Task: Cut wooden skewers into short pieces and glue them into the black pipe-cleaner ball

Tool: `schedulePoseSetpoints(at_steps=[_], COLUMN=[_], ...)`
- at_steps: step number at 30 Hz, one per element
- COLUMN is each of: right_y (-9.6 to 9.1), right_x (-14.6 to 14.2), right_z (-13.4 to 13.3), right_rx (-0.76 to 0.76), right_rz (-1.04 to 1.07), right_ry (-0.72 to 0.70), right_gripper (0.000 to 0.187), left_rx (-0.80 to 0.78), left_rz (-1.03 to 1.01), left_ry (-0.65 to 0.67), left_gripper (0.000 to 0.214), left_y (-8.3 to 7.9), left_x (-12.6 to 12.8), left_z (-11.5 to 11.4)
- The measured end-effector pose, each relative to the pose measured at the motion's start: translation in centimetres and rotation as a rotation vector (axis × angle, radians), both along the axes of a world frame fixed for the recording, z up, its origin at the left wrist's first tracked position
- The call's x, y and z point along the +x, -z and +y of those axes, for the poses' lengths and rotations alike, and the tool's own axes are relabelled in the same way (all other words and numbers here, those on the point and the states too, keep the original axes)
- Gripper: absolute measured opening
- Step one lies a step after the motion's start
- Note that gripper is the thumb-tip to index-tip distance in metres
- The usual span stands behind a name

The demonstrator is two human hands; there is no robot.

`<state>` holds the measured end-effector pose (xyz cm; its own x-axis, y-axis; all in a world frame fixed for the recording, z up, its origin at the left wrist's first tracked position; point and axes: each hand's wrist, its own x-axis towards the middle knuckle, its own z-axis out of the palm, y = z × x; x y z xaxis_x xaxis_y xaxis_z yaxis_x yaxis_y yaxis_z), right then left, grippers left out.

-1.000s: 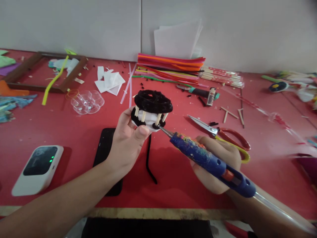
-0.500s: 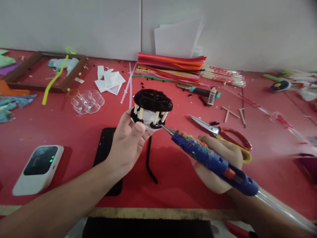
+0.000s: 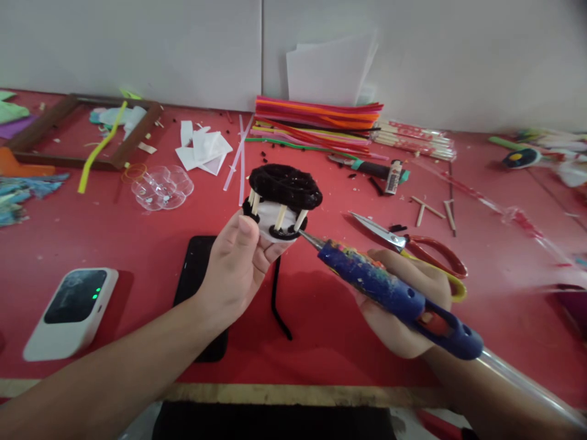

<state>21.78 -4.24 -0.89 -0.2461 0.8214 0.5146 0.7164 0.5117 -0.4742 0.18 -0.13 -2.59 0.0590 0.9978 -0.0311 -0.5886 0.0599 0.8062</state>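
Observation:
My left hand (image 3: 238, 260) holds a small craft model by its white base. Its top is a black fuzzy disc (image 3: 285, 184), carried on several short wooden sticks (image 3: 280, 217) whose feet are ringed in black pipe cleaner. In my right hand (image 3: 403, 311) is a blue, glue-stained hot glue gun (image 3: 367, 278), shaped like a pen, with a clear glue stick coming out of its rear end. The metal nozzle meets the right edge of the model's base, close to a stick's foot. Below the model, a bent black pipe cleaner (image 3: 275, 305) lies on the table.
Scissors (image 3: 403, 244) lie just beyond my right hand, with pliers (image 3: 367, 166) farther back. A black phone (image 3: 195, 269) is partly under my left arm, left of which sits a white device (image 3: 73, 315). Coloured pipe cleaners (image 3: 316, 125) and a brown frame (image 3: 64, 156) are at the back.
The model has turned in my left hand, so its sticks stand at different places. My left thumb has shifted slightly left and up. The glue gun's nozzle has stayed almost in place.

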Motion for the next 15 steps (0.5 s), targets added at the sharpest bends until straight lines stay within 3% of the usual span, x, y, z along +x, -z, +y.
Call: schedulePoseSetpoints(at_steps=[8,15], right_y=[-0.13,0.07], right_x=[-0.06,0.10], right_z=[-0.22,-0.32], right_rx=[0.017,0.003], right_rz=[0.006,0.018], right_ry=[-0.009,-0.012], right_gripper=[0.013,0.013], left_rx=[-0.133,-0.112], left_rz=[-0.107,-0.077], left_ry=[0.096,0.120], left_gripper=[0.047,0.045], left_y=[-0.37,-0.11], left_x=[0.10,0.08], left_z=[0.18,0.10])
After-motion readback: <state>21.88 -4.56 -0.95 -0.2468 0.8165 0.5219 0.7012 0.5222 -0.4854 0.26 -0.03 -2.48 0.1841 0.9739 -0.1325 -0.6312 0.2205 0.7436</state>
